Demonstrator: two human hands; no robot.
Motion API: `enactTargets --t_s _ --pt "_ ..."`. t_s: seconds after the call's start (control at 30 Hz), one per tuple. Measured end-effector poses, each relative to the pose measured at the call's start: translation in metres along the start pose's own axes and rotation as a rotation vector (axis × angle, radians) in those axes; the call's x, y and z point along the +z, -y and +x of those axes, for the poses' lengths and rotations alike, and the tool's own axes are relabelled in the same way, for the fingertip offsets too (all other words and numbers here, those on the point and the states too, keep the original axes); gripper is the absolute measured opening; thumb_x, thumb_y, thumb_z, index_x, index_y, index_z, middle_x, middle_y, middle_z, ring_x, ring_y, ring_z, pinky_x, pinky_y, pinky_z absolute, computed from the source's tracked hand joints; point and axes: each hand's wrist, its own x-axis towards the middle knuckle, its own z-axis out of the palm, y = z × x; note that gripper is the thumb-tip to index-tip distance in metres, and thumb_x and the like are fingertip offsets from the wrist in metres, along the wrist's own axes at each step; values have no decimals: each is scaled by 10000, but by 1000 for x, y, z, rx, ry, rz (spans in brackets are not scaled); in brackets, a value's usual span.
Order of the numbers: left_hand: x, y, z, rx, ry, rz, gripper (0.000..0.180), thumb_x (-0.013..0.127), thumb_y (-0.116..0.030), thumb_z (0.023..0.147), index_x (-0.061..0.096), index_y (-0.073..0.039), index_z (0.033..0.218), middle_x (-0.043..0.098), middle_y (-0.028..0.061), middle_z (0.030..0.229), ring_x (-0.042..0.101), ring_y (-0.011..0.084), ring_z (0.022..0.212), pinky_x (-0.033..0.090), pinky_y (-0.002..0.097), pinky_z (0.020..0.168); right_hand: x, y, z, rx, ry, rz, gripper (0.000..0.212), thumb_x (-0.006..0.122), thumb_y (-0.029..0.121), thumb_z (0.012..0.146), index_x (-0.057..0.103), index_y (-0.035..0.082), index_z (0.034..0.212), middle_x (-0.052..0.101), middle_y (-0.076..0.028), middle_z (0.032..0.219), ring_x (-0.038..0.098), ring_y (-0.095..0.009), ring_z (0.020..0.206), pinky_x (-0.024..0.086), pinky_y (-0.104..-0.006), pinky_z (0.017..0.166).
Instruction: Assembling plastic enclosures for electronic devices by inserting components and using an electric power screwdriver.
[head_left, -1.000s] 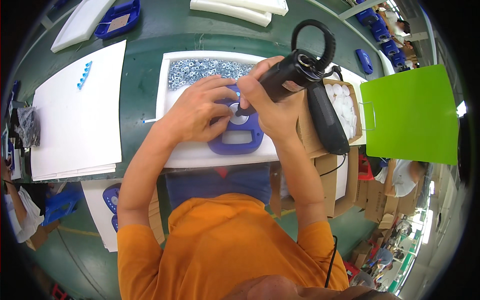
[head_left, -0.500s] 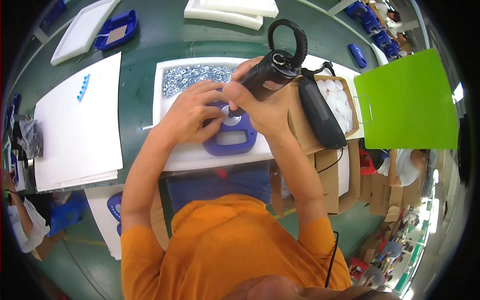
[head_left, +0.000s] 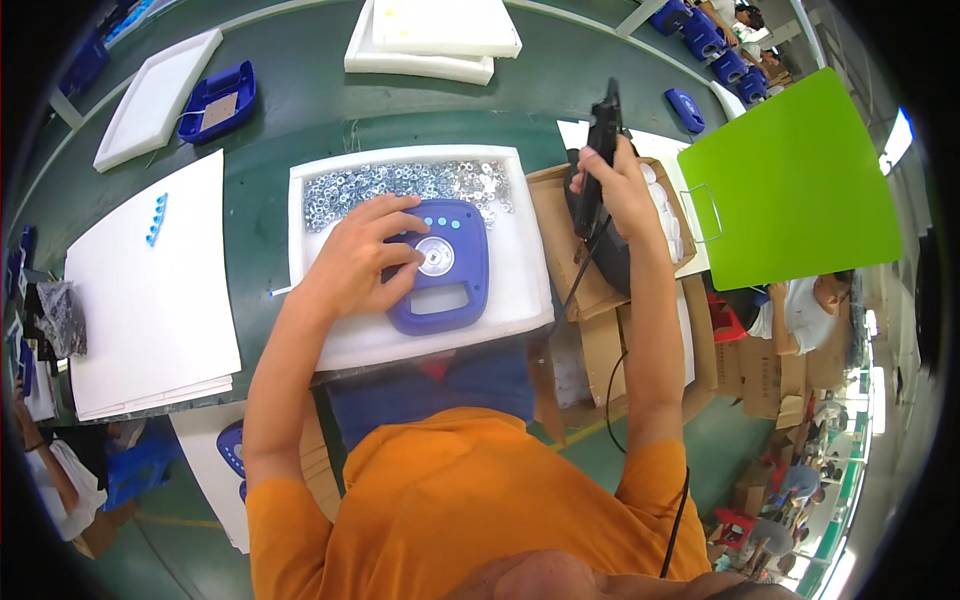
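Note:
A blue plastic casing lies on a white foam tray. It has a handle slot, a clear round disc at its middle and several light-blue dots along its top. My left hand rests at the casing's left side, fingers spread and their tips by the disc. Off to the right, above a cardboard box, my right hand is closed around a black electric screwdriver, held apart from the casing. Its tip is hard to make out.
Loose metal nuts fill the tray's far part. The cardboard box at right holds white round pieces and another black tool. A green board stands beyond it. White sheets lie left; a blue shell sits farther back.
My right hand has lifted the screwdriver off the casing's middle and carried it right, over the box. The disc now shows fully. My left hand stays at the casing.

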Motion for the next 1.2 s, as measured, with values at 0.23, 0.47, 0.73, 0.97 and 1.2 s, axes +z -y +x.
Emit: enactTargets --t_s 0.23,0.47,0.73,0.97,1.2 --pt "1 0 2 -52 13 -50 111 803 -44 848 880 -58 927 811 104 1303 653 391 1480 531 543 1229 7 -45 5 -304 102 -972 424 766 301 1088 711 -77 1271 822 -259 1009 824 -417 936 654 -492 854" --pt "-18 -21 6 -47 75 74 86 840 -78 851 873 -60 929 793 109 1370 627 398 1509 527 541 1231 41 -19 -41 -380 -7 -1076 382 748 302 1084 749 -47 1239 791 -267 1132 780 -479 1061 637 -542 904" --pt "-5 -80 -23 -131 203 191 235 922 -195 851 824 -50 1008 601 175 1659 423 470 1663 382 628 1343 113 -54 -76 -639 -190 -271 146 831 165 986 794 53 1072 779 -140 1147 780 -382 1009 629 -467 862" --pt "-16 -89 -24 -126 246 240 287 916 -243 912 784 -21 1038 559 185 1705 348 525 1693 366 647 1346 119 -68 -80 -623 -335 -130 101 823 41 949 791 15 1041 731 -164 1241 760 -351 1085 662 -394 842" --pt "-57 -30 29 -102 -22 424 309 848 -287 976 762 1 1051 555 226 1699 345 529 1696 348 647 1354 120 -65 -78 -659 -291 -165 101 831 68 934 781 45 1019 732 -169 1231 748 -390 1098 630 -457 902"
